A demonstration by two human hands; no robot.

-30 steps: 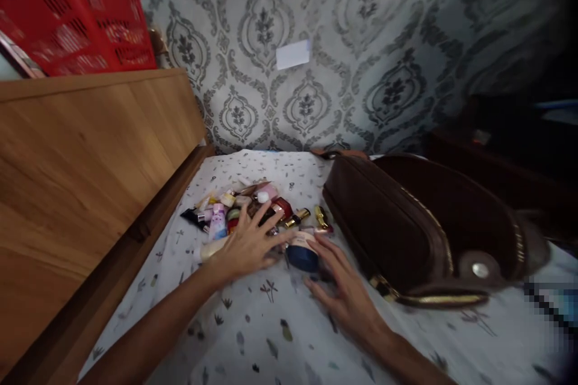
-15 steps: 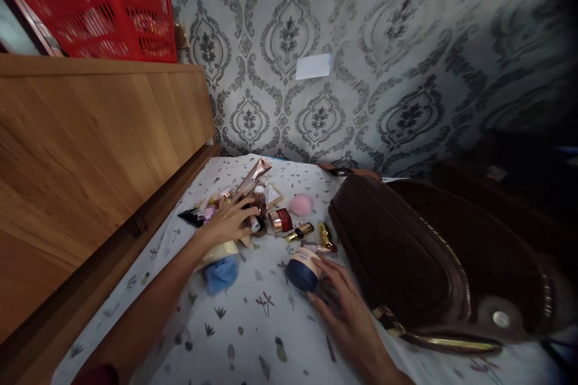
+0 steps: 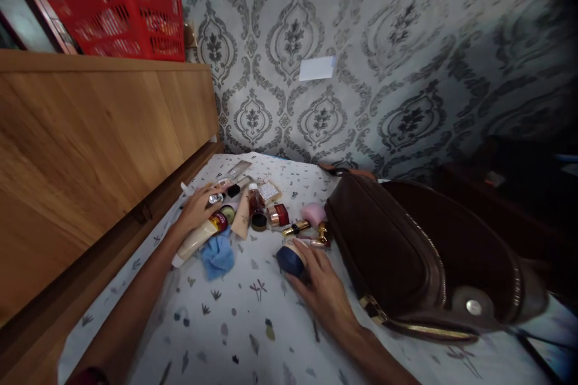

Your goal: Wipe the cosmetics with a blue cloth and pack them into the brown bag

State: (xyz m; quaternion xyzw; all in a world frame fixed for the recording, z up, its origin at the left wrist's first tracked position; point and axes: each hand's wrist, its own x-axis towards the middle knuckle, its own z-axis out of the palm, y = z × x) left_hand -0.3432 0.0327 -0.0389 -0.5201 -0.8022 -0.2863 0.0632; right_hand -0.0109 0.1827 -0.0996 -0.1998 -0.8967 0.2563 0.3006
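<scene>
My left hand [image 3: 195,212] is closed around a small silver-capped bottle [image 3: 215,198], at the left of a cosmetics pile; its body is mostly hidden by the fingers. Below that hand lies a cream tube [image 3: 195,243] with a red and yellow end, beside a crumpled blue cloth [image 3: 217,257]. To its right are a beige tube [image 3: 241,216], a brown bottle with a white cap [image 3: 256,197] and a round black-lidded pot [image 3: 259,221]. My right hand [image 3: 326,292] grips a dark blue jar [image 3: 290,260] with a pale band, tilted on the patterned sheet.
A red box [image 3: 277,215], gold lipstick tubes [image 3: 295,228] and a pink sponge [image 3: 313,213] lie between the pile and a large brown bag [image 3: 383,246]. A wooden cabinet [image 3: 108,132] bounds the left, with a red basket [image 3: 135,12] on top. Patterned wallpaper [image 3: 293,96] stands behind.
My left hand has drawn back left from the middle of the pile, uncovering the tubes and bottles. The pink sponge sits closer to the bag. My right hand stays on the jar.
</scene>
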